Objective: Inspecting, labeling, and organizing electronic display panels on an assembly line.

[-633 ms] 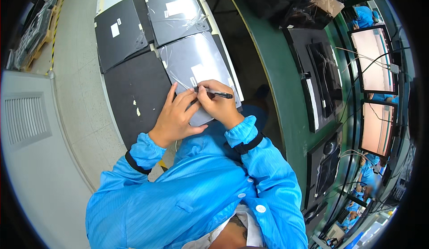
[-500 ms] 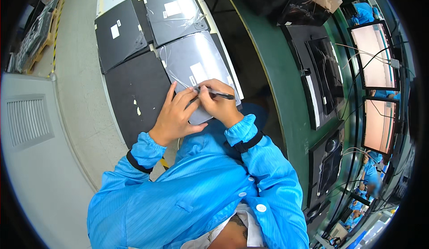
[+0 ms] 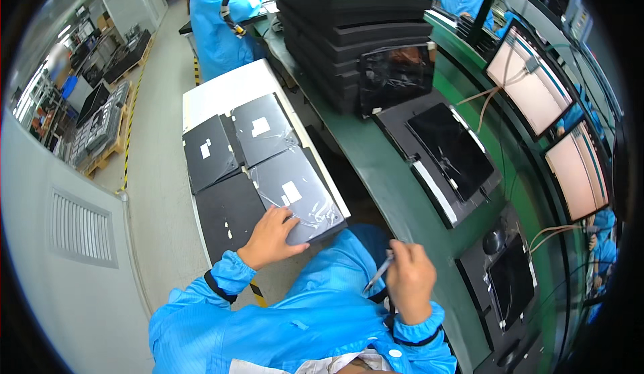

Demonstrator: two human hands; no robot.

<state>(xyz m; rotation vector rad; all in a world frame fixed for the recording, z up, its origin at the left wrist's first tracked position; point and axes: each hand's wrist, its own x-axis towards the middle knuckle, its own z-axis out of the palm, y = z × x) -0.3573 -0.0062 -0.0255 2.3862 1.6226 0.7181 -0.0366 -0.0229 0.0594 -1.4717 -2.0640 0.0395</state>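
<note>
My left hand (image 3: 272, 236) has its fingers spread at the near edge of a flat grey tablet-like panel (image 3: 312, 196) in clear film. A white label (image 3: 291, 191) is stuck on that panel, just beyond the fingertips. To the right, over the gap between the table and the green bench, my right hand (image 3: 410, 280) is closed around a pen (image 3: 380, 273) that slants down to the left. Two similar labelled panels (image 3: 265, 136) (image 3: 208, 152) lie farther off on black foam. Beside my left hand is a bare black foam sheet (image 3: 231, 220) with pale scraps on it.
The green bench (image 3: 376, 179) on my right carries a tall stack of black trays (image 3: 335, 45), dark screens (image 3: 453, 147) (image 3: 511, 283) on black fixtures, and cables. Two lit monitors (image 3: 530, 75) (image 3: 577, 166) stand behind. A person in blue (image 3: 218, 28) stands beyond the white table (image 3: 235, 82).
My right hand, with the pen, has left the label and moved right, off the panel. My left hand stays at the panel's edge. The view has tipped up, showing more of the room.
</note>
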